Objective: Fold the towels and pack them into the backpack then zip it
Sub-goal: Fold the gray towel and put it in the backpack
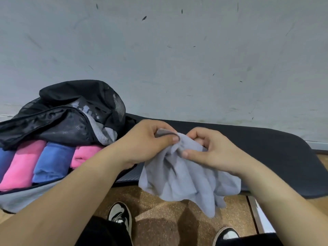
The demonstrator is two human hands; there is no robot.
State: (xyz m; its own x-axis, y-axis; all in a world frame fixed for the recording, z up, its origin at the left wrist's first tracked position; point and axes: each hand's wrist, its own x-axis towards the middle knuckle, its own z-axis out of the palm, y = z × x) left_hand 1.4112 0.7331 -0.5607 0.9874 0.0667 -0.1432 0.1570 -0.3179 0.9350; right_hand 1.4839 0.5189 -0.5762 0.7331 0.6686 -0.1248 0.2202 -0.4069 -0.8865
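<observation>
A crumpled grey towel (184, 176) hangs in front of me above the dark mat's front edge. My left hand (149, 139) pinches its top edge between thumb and fingers. My right hand (209, 150) pinches the same bunched top just to the right. The black backpack (71, 114) lies open at the left, its flap thrown back. Inside it sit rolled towels side by side: a pink towel (21, 167), a blue towel (53, 162) and another pink towel (83, 155). A further blue roll shows at the far left edge.
A dark mat (266, 153) covers the low surface against the pale wall (177, 50). Below it is a speckled brown floor (159, 210), where my two black-and-white shoes (120, 213) stand.
</observation>
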